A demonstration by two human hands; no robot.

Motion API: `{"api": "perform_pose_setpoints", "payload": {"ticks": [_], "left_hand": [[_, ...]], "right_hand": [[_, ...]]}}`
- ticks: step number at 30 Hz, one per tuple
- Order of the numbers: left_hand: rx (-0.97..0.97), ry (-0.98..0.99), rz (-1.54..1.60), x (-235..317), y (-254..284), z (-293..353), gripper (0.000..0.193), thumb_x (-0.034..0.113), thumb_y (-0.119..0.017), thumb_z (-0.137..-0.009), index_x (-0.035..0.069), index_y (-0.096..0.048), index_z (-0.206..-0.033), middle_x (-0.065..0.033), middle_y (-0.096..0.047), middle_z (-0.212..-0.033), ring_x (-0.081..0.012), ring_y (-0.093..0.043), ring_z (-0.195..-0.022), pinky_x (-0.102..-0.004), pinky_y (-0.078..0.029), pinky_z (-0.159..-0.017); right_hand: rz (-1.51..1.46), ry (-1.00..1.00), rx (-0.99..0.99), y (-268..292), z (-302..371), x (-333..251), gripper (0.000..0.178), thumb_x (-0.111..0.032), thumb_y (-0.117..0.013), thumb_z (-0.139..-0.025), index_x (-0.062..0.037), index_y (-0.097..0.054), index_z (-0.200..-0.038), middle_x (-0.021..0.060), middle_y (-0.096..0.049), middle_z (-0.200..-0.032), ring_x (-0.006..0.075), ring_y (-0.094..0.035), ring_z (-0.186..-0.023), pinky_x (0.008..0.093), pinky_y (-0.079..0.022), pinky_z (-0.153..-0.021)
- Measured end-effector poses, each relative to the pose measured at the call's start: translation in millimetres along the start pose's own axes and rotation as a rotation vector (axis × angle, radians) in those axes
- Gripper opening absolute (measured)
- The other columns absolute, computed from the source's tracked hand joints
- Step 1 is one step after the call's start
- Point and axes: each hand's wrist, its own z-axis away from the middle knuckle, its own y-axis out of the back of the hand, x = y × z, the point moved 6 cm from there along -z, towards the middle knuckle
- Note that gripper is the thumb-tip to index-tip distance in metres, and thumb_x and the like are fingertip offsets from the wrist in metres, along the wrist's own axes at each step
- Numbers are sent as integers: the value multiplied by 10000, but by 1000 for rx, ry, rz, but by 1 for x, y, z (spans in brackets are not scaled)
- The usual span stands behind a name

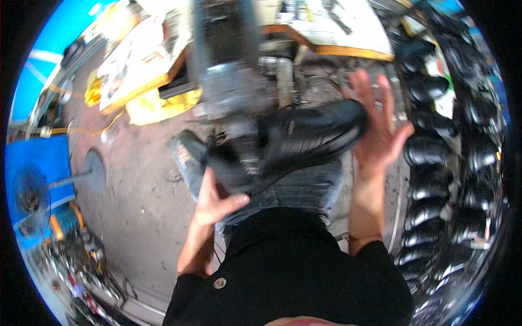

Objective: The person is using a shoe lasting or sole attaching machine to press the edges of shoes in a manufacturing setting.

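Note:
A black shoe [312, 133] lies sideways over my lap, its toe to the right and its heel end to the left. My left hand [212, 204] grips the heel end, with the thumb along the near side and the fingers partly hidden behind the shoe. At the toe, my right hand [378, 122] is spread with its fingers stretched out; the palm is close to the toe, and I cannot tell if it touches. A dark machine arm [225, 54], smeared by motion, comes down to the shoe from the far side. Its lower end meets the shoe's opening area.
White work tables with wooden edges [356, 50] stand at the far side. Rows of black shoes [427, 152] line the right. Yellow cloth or bag material [157, 106] hangs by the left table. A fan [30, 190] and a round base [95, 169] stand at left.

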Motion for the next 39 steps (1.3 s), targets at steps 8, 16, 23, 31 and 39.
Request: {"api": "perform_pose_setpoints", "payload": {"ticks": [8,16,23,31,39], "left_hand": [[-29,-707,-739,-33,-22,11,962,96,-877,-765,91,-258,-1502,-277,-296,-1603,-415,-371,-1465,-515,-283,-1213],[-82,-828,-767,-32,-46,7,928,93,-850,-795,98,-253,-1506,-270,-280,-1604,-425,-365,-1465,-543,-305,-1204],[-211,-905,-791,-16,-72,1,872,138,-816,-826,88,-277,-1509,-244,-343,-1575,-419,-402,-1437,-543,-319,-1192],[-259,79,-6,-64,-20,-10,1004,87,-861,-695,-5,-315,-1533,-171,-486,-1487,-307,-514,-1345,-431,-389,-1149],[-474,109,351,-63,-46,-33,822,348,-777,-863,3,-382,-1495,-210,-551,-1424,-389,-595,-1241,-524,-528,-958]], "right_hand": [[-447,-102,-37,-29,-10,3,1057,-887,-147,-891,-144,-179,-1642,212,-280,-1649,357,-272,-1522,523,-134,-1241],[-406,-79,-104,-14,-3,-29,1054,-885,-116,-891,-150,-173,-1644,252,-294,-1632,372,-287,-1514,529,-147,-1239],[-322,-43,-66,7,19,-52,1032,-865,-86,-906,-148,-176,-1643,266,-322,-1614,388,-307,-1502,544,-167,-1231],[-67,-221,-126,14,40,-57,962,-757,-398,-944,-53,-294,-1592,267,-434,-1527,405,-435,-1420,505,-414,-1144],[61,-208,-108,18,54,-79,928,-389,-800,-843,-36,-340,-1567,237,-493,-1474,350,-501,-1371,435,-404,-1150]]}}
